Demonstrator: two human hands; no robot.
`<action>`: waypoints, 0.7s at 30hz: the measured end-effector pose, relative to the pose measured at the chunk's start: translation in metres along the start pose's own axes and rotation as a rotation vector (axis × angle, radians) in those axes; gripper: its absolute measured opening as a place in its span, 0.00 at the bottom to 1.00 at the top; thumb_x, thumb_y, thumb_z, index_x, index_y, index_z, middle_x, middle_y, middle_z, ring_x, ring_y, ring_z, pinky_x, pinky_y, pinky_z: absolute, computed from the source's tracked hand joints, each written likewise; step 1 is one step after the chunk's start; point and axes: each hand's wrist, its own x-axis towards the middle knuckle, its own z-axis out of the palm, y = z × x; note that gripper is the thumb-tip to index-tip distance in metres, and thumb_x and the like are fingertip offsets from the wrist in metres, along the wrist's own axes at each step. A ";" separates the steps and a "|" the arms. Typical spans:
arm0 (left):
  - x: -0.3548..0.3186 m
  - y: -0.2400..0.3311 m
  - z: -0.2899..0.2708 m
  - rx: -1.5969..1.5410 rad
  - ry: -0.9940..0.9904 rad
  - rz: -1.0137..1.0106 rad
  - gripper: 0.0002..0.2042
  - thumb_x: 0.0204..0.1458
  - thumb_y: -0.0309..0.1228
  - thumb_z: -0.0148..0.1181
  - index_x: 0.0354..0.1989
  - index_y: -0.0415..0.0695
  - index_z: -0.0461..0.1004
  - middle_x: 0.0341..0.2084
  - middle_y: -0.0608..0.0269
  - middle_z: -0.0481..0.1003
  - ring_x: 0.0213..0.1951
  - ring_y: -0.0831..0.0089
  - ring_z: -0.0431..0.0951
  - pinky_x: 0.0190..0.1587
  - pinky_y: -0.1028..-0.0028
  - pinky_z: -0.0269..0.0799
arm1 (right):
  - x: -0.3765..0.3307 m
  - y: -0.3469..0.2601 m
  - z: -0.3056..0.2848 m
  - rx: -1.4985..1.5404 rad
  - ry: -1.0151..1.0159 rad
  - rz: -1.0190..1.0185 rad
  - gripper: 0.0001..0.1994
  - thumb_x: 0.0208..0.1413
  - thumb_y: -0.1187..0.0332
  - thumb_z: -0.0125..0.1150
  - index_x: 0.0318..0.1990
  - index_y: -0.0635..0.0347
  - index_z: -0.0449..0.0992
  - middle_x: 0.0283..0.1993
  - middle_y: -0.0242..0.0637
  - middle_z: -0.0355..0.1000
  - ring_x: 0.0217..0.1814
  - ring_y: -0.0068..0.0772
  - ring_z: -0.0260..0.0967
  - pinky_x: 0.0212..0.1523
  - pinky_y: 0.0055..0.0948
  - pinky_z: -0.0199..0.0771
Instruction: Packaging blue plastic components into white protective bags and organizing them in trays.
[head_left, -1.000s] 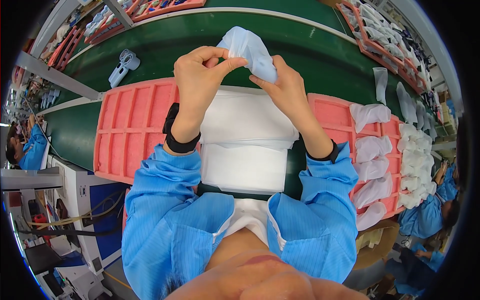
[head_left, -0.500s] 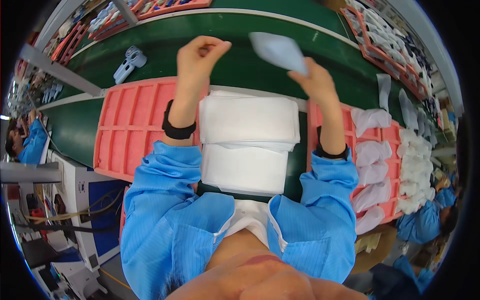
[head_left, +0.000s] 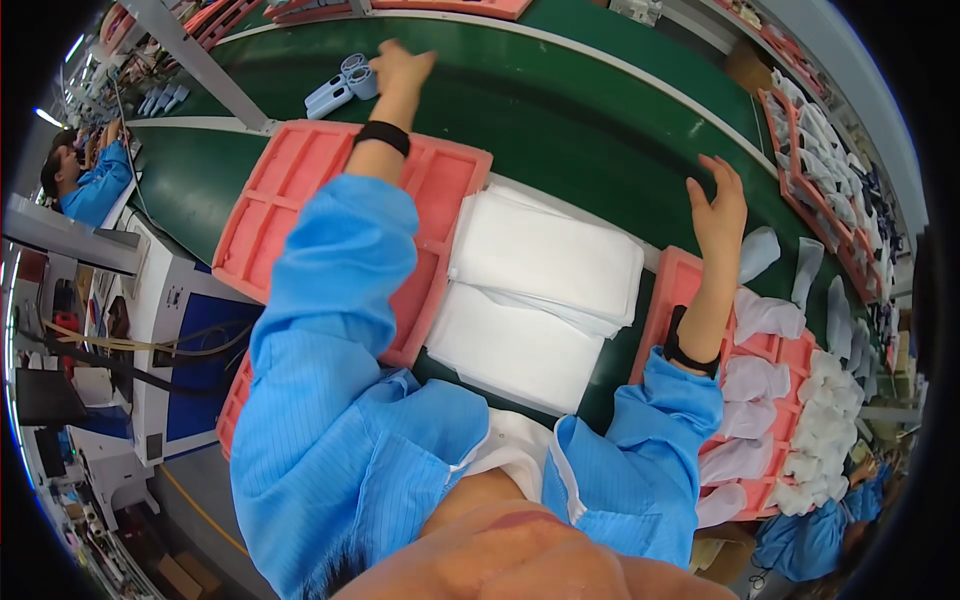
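Note:
My left hand [head_left: 402, 70] reaches over the green belt at the far left, fingers apart, right beside a light-blue plastic part [head_left: 343, 90] with round ends. It holds nothing that I can see. My right hand [head_left: 720, 208] is raised at the right, open and empty with spread fingers. Just beyond it, a pale wrapped piece [head_left: 759, 253] lies by the belt's near edge. Between my arms sit two stacks of thin white sheets or bags, a far stack [head_left: 548, 255] and a near stack [head_left: 515, 345].
A pink divided tray [head_left: 300, 190] stands at the left, and another pink tray [head_left: 664, 290] at the right carries white-wrapped pieces [head_left: 755, 380]. More wrapped pieces [head_left: 808, 272] line the green belt [head_left: 560, 110]. A metal post [head_left: 205, 65] rises at the left. Co-workers sit at both sides.
My right hand has let go of the pale wrapped piece, which now lies at the right. My left hand has moved up and left to the light-blue part. The view has turned.

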 end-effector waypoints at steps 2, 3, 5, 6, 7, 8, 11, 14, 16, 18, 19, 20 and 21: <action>0.038 -0.044 -0.001 0.192 0.079 -0.034 0.45 0.34 0.44 0.70 0.60 0.38 0.53 0.55 0.35 0.59 0.52 0.39 0.67 0.54 0.59 0.68 | -0.001 -0.006 -0.002 0.096 0.030 -0.009 0.18 0.49 0.72 0.62 0.50 0.55 0.73 0.57 0.44 0.66 0.50 0.42 0.69 0.42 0.30 0.70; 0.068 -0.090 -0.010 0.252 0.165 -0.011 0.47 0.32 0.45 0.72 0.60 0.36 0.52 0.55 0.35 0.60 0.52 0.38 0.67 0.54 0.58 0.68 | 0.004 -0.017 0.003 0.121 0.046 -0.026 0.18 0.49 0.72 0.62 0.50 0.55 0.73 0.57 0.44 0.66 0.50 0.42 0.69 0.42 0.30 0.70; 0.069 -0.117 -0.002 0.291 0.191 0.078 0.46 0.28 0.44 0.74 0.57 0.34 0.57 0.53 0.39 0.64 0.53 0.43 0.67 0.54 0.57 0.67 | 0.001 -0.018 -0.001 0.112 0.034 -0.017 0.18 0.48 0.71 0.63 0.49 0.56 0.73 0.56 0.44 0.67 0.46 0.40 0.70 0.36 0.28 0.69; 0.076 -0.132 -0.009 0.238 0.112 0.061 0.45 0.27 0.43 0.75 0.55 0.35 0.60 0.51 0.41 0.66 0.53 0.46 0.68 0.54 0.57 0.67 | 0.000 -0.022 -0.002 0.118 0.029 -0.018 0.18 0.48 0.71 0.64 0.49 0.56 0.74 0.56 0.44 0.67 0.43 0.38 0.70 0.34 0.27 0.69; 0.085 -0.143 -0.015 0.190 0.034 0.042 0.43 0.25 0.41 0.77 0.53 0.35 0.63 0.50 0.43 0.68 0.53 0.49 0.69 0.54 0.58 0.67 | 0.000 -0.026 -0.001 0.116 0.054 -0.007 0.18 0.48 0.71 0.64 0.49 0.56 0.74 0.56 0.44 0.67 0.43 0.38 0.70 0.34 0.27 0.69; 0.083 -0.142 -0.016 0.190 0.028 0.062 0.43 0.25 0.41 0.77 0.53 0.35 0.63 0.50 0.43 0.68 0.53 0.49 0.69 0.54 0.58 0.67 | 0.000 -0.027 0.004 0.131 0.047 -0.019 0.18 0.48 0.71 0.64 0.49 0.57 0.74 0.56 0.44 0.67 0.42 0.38 0.70 0.32 0.27 0.68; 0.060 -0.123 -0.008 0.299 -0.125 0.262 0.39 0.24 0.36 0.78 0.50 0.37 0.67 0.47 0.48 0.71 0.48 0.58 0.73 0.49 0.62 0.71 | -0.003 -0.029 0.004 0.137 0.031 -0.015 0.19 0.47 0.70 0.65 0.49 0.57 0.74 0.56 0.44 0.67 0.39 0.37 0.71 0.30 0.27 0.67; 0.030 -0.071 -0.002 0.127 -0.598 0.207 0.37 0.26 0.31 0.78 0.51 0.40 0.68 0.44 0.55 0.72 0.40 0.65 0.76 0.40 0.69 0.74 | -0.003 -0.042 0.001 0.219 -0.031 -0.020 0.19 0.46 0.69 0.66 0.49 0.58 0.74 0.56 0.44 0.67 0.42 0.39 0.71 0.34 0.28 0.70; -0.022 -0.018 -0.006 -0.069 -0.771 0.229 0.35 0.29 0.28 0.76 0.51 0.42 0.68 0.41 0.62 0.72 0.35 0.72 0.75 0.33 0.75 0.72 | -0.004 -0.046 0.011 0.255 -0.026 -0.066 0.21 0.46 0.69 0.66 0.50 0.58 0.73 0.55 0.44 0.67 0.44 0.39 0.70 0.37 0.28 0.71; -0.071 0.020 -0.008 -0.287 -0.915 0.354 0.32 0.34 0.25 0.73 0.52 0.43 0.66 0.42 0.62 0.71 0.35 0.74 0.75 0.30 0.77 0.71 | -0.008 -0.062 0.015 0.286 -0.016 -0.121 0.22 0.45 0.69 0.67 0.51 0.57 0.72 0.54 0.43 0.67 0.46 0.40 0.70 0.40 0.29 0.72; -0.095 0.039 -0.008 -0.345 -1.001 0.403 0.32 0.36 0.23 0.71 0.54 0.42 0.65 0.44 0.62 0.70 0.36 0.75 0.75 0.34 0.77 0.71 | -0.009 -0.073 0.012 0.330 -0.023 -0.109 0.24 0.44 0.70 0.67 0.52 0.58 0.70 0.53 0.43 0.68 0.48 0.42 0.70 0.43 0.31 0.72; -0.119 0.055 -0.009 -0.405 -1.083 0.450 0.32 0.39 0.21 0.68 0.56 0.42 0.63 0.47 0.61 0.68 0.38 0.76 0.74 0.38 0.78 0.71 | -0.010 -0.081 0.009 0.375 -0.029 -0.102 0.26 0.42 0.70 0.67 0.53 0.59 0.69 0.52 0.43 0.68 0.49 0.43 0.69 0.45 0.33 0.72; -0.145 0.069 -0.009 -0.406 -1.102 0.455 0.32 0.39 0.21 0.68 0.56 0.42 0.63 0.47 0.61 0.68 0.38 0.76 0.74 0.38 0.78 0.71 | -0.011 -0.087 0.007 0.363 -0.025 -0.087 0.26 0.42 0.70 0.67 0.53 0.59 0.69 0.52 0.43 0.68 0.49 0.43 0.69 0.45 0.33 0.72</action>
